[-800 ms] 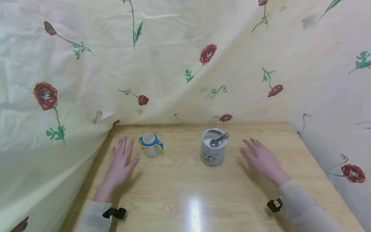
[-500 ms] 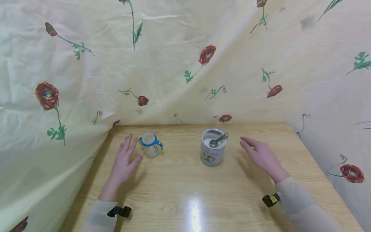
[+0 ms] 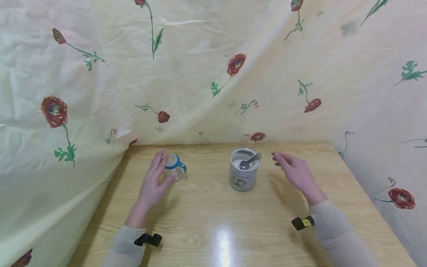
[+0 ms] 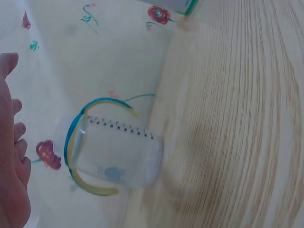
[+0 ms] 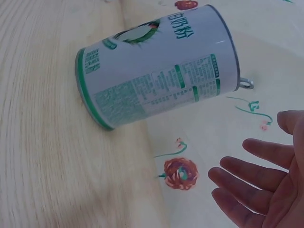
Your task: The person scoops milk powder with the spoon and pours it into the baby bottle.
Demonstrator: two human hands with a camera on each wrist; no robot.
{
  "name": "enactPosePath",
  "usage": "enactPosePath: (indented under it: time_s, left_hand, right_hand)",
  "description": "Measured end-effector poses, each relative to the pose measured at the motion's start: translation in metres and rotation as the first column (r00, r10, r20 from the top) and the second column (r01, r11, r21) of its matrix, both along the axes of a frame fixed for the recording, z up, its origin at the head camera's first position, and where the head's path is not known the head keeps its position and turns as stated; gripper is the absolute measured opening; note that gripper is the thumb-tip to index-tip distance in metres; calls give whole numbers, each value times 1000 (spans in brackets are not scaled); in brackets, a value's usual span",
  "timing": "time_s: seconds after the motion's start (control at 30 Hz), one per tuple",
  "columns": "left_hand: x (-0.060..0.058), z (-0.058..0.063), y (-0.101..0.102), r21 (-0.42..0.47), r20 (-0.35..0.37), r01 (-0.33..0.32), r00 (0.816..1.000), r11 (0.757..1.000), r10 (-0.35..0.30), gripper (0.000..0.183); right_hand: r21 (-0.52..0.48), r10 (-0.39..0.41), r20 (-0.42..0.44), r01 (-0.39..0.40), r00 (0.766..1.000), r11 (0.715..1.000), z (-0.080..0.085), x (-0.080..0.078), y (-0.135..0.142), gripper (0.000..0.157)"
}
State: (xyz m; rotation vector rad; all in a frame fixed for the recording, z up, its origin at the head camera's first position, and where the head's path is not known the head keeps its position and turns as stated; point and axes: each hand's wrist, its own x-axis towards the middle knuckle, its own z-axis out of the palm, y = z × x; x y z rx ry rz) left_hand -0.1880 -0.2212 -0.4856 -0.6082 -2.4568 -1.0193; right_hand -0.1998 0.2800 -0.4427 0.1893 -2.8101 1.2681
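A clear baby bottle point(image 3: 178, 172) with a blue two-handled collar and no cap stands at the back left of the table. My left hand point(image 3: 154, 185) hovers beside it with straight fingers, hiding its left side in the head view; a gap shows in the left wrist view between hand and bottle point(image 4: 118, 149). Right of centre stands an open milk powder can point(image 3: 242, 180), white with a green base rim in the right wrist view. A grey measuring spoon point(image 3: 248, 163) lies across its mouth. My right hand point(image 3: 297, 174) is raised right of the can, fingers relaxed, touching nothing.
The light wooden table point(image 3: 200, 211) ends at the back against a pale flowered cloth point(image 3: 193, 74), which also hangs along the left and right sides. A black wrist camera point(image 3: 148, 239) sits on the left forearm, and another camera point(image 3: 302, 223) on the right.
My left hand has moved right, up to the bottle, and now covers part of it. My right hand has shifted left and slightly back, nearer the can. Bottle, can and spoon stay put.
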Motion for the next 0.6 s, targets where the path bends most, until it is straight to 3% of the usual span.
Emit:
enactPosePath:
  time_s: [0.33,0.6]
  left_hand:
    - [-4,2,31,69,-11,93,996,993,-92,81]
    - [-8,2,88,212,86,186,974,959,-207,81]
  right_hand:
    - [-117,-8,6,9,1000,993,2,-2,-9,69]
    - [-131,-32,18,34,999,991,12,-4,-27,63]
